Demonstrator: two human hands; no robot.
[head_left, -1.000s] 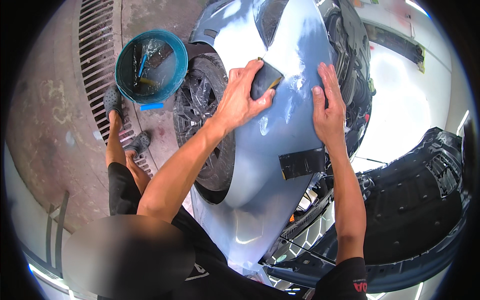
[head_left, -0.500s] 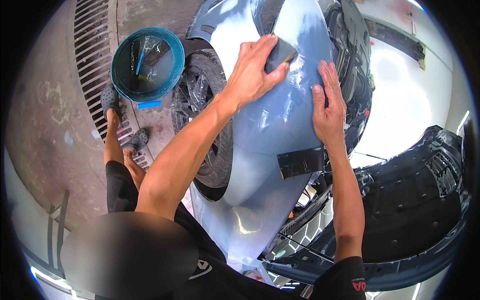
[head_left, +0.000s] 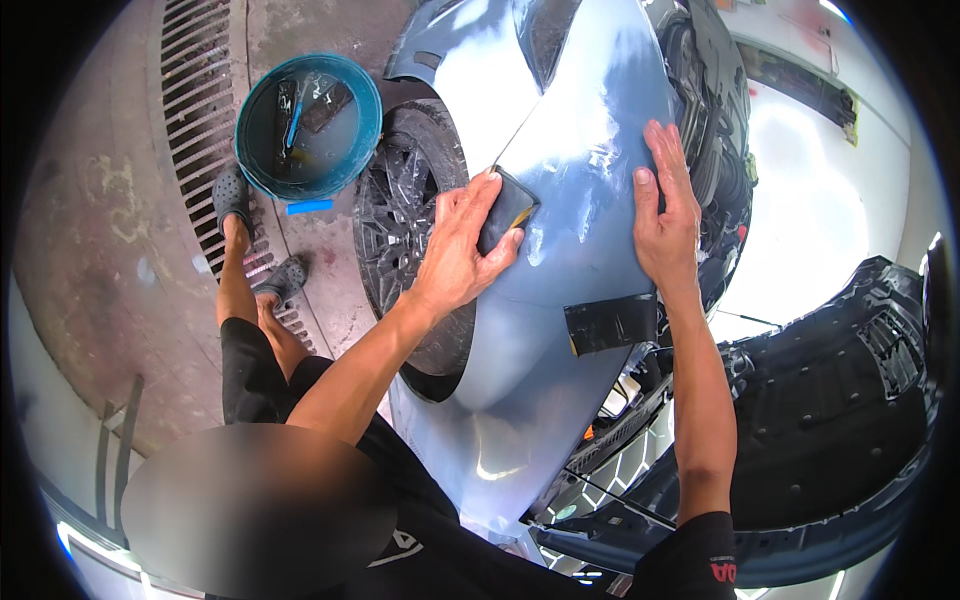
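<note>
My left hand (head_left: pixel 460 245) is closed around a dark sanding block (head_left: pixel 508 212) with a yellowish edge, pressed to a car's grey-blue fender (head_left: pixel 540 340) above the front wheel. The panel carries white patches and wet streaks. Along the fender's inner edge, beside the engine bay, my right hand (head_left: pixel 668 215) lies open, its fingers stretched out and holding nothing. Closer to me, a folded black sheet that looks like sandpaper (head_left: pixel 610 323) rests on the panel near the same edge.
A teal bucket (head_left: pixel 372 150) with water, a blue stick and dark pieces stands on the floor left of the wheel (head_left: pixel 410 190). My feet are beside a floor grate (head_left: pixel 195 110). The raised black hood (head_left: pixel 800 420) is at right, next to the engine bay (head_left: pixel 710 130).
My left hand has slid the sanding block down and left across the fender, toward the wheel arch. The right hand stays on the inner edge. The whole view has shifted slightly.
</note>
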